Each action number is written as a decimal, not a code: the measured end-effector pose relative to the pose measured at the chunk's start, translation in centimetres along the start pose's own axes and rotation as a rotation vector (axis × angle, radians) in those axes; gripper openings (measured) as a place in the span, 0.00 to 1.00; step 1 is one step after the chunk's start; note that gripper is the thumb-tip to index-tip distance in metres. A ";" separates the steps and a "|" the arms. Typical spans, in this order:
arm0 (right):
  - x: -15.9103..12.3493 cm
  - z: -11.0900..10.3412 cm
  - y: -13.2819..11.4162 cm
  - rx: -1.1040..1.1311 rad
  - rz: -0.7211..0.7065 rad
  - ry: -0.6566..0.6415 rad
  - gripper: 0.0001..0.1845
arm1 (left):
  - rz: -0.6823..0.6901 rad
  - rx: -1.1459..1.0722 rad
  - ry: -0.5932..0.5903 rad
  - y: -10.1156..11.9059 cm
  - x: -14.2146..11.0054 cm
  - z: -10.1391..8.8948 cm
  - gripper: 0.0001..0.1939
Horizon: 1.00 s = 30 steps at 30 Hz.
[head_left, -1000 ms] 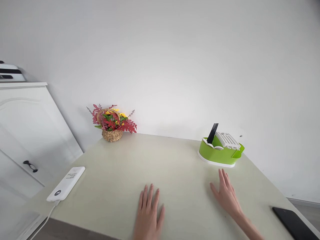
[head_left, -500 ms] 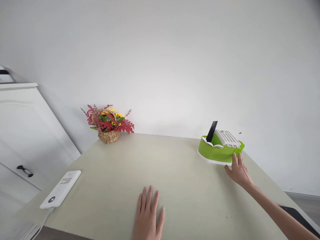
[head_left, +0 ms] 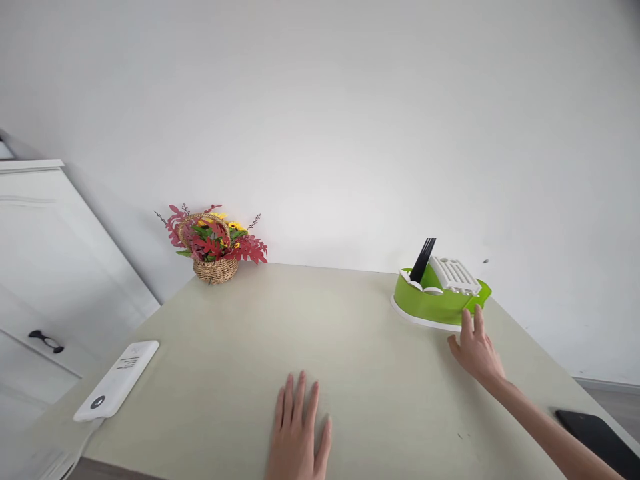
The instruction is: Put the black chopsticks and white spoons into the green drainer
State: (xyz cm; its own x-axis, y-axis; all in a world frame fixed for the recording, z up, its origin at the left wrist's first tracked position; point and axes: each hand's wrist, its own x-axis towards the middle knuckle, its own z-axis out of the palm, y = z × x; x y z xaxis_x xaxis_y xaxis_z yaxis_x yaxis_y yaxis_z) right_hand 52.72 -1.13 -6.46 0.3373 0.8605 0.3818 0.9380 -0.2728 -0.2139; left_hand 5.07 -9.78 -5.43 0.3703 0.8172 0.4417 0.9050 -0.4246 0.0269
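My left hand [head_left: 297, 430] lies flat on the table near the front edge, its fingers stretched out, holding nothing. Farther off to the right, my right hand [head_left: 479, 350] reaches toward a green and white plastic utensil holder [head_left: 430, 305]. Its fingertips are at the front right corner of the holder, and the thumb stands apart; whether they touch it I cannot tell. Several thin black sticks [head_left: 423, 260], apparently chopsticks, lean upright in the holder's left part. A slotted white top [head_left: 456, 275] slopes over its right part.
A wicker basket [head_left: 216, 271] of red leaves and yellow flowers stands at the back left of the pale table [head_left: 320, 320]. A white power bank [head_left: 117, 381] with a cable lies at the left edge, a black phone [head_left: 595, 437] at the right. A white cabinet [head_left: 60, 267] stands left.
The view has shifted slightly, so more of the phone shows. My right hand has drawn back a little from the holder. My left hand stays flat in its place.
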 end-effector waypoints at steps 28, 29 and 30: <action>-6.6 -1.1 -15.7 0.194 -0.305 0.144 0.45 | 0.066 0.056 0.091 0.5 0.5 -1.5 0.35; -6.9 -1.1 -16.4 0.208 -0.309 0.146 0.45 | 0.067 0.057 0.091 0.5 0.5 -1.5 0.35; -7.2 -1.1 -16.9 0.222 -0.314 0.147 0.45 | 0.067 0.059 0.092 0.5 0.4 -1.5 0.35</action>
State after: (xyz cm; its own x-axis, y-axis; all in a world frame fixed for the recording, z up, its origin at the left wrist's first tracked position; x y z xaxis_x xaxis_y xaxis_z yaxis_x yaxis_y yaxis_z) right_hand 34.49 -3.18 -4.55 0.0604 0.8118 0.5808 0.9626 0.1067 -0.2492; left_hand 5.36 -10.22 -3.86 0.4124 0.7474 0.5208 0.8904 -0.4516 -0.0569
